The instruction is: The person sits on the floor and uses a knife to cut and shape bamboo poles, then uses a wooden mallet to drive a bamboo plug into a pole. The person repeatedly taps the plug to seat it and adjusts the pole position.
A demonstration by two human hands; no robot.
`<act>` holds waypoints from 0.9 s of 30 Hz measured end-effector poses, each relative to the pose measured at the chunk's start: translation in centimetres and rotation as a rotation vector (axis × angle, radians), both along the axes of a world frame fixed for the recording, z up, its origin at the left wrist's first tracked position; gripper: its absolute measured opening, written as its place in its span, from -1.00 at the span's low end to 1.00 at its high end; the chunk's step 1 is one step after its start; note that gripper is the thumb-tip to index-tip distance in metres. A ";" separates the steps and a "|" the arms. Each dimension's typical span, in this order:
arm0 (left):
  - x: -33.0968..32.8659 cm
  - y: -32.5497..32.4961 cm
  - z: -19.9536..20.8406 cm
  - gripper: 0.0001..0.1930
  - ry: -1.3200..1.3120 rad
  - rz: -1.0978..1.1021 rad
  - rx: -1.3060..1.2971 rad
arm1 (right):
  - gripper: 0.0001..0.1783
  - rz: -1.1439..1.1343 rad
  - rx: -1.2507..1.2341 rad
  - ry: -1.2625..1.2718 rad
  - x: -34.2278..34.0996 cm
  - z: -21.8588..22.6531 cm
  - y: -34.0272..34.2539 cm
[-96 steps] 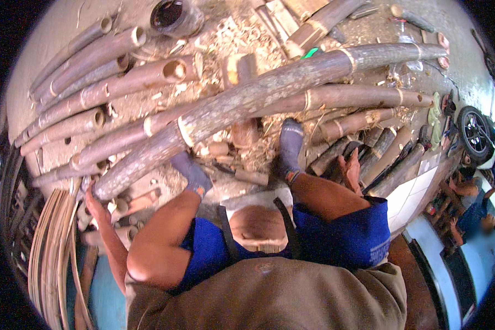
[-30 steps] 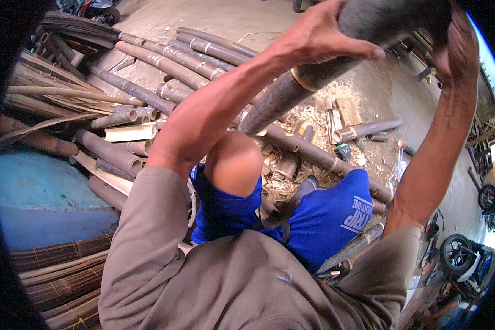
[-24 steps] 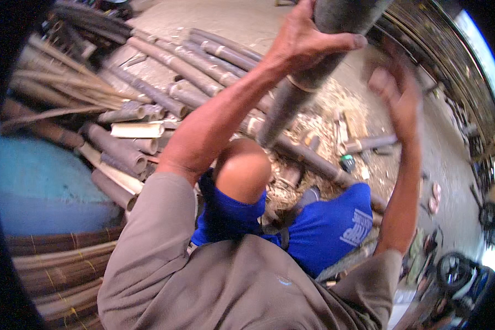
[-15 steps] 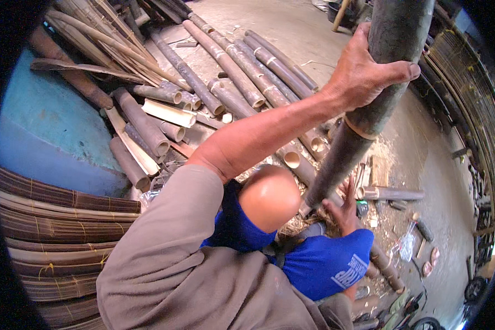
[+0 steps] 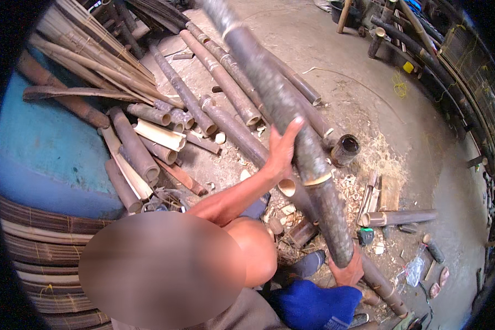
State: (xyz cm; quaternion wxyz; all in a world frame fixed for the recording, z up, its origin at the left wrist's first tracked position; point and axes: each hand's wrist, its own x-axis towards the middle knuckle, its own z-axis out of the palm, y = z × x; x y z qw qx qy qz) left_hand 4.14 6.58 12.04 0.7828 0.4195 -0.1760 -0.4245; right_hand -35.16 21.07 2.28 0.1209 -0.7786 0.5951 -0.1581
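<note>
The left hand (image 5: 283,148) grips a mottled bamboo pole (image 5: 285,99) partway along; the right hand (image 5: 348,270) has its fingers closed around the near end. The pole slants over cut bamboo lengths (image 5: 234,129) (pale shavings (image 5: 349,184) beside them) on the floor (image 5: 357,93).

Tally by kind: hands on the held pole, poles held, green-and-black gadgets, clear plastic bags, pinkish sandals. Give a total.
Hands on the pole (left hand, right hand): 2
Held bamboo pole: 1
Green-and-black gadget: 1
Clear plastic bag: 1
Pinkish sandals: 2
Total: 7
</note>
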 end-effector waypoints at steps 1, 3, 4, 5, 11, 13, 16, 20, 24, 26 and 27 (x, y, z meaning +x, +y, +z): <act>0.2 0.3 -1.5 -0.25 0.065 -0.009 0.050 | 0.09 0.025 0.029 0.031 -0.5 0.4 -0.2; 0.6 0.6 -3.7 -0.21 0.148 -0.019 0.115 | 0.06 0.066 0.101 0.092 -0.8 2.0 -0.8; 1.0 1.1 -4.3 -0.19 0.189 -0.011 0.154 | 0.06 0.081 0.141 0.117 -0.6 2.6 -1.5; 1.4 1.5 -4.8 -0.12 0.208 0.018 0.217 | 0.05 0.098 0.182 0.142 -0.4 3.1 -2.4; 5.3 0.0 -11.3 0.01 0.218 0.031 0.299 | 0.00 0.171 0.274 0.163 2.5 6.6 -6.8; 6.1 0.0 -11.4 0.01 0.204 0.027 0.343 | -0.03 0.200 0.302 0.167 3.6 7.4 -7.9; 6.9 0.0 -11.6 -0.02 0.181 0.025 0.444 | -0.02 0.187 0.410 0.124 4.5 7.4 -9.7; 8.4 0.2 -13.7 -0.12 0.194 0.074 0.548 | -0.01 0.216 0.584 0.158 5.9 8.8 -11.6; 8.8 1.0 -14.0 -0.10 0.113 0.001 0.584 | 0.00 0.234 0.565 0.197 6.5 8.5 -13.3; 7.3 0.9 -10.9 -0.11 0.092 0.023 0.543 | 0.00 0.226 0.472 0.164 5.2 5.8 -14.4; 7.1 1.1 -10.0 -0.12 0.086 0.047 0.559 | 0.00 0.239 0.439 0.110 4.9 3.7 -15.5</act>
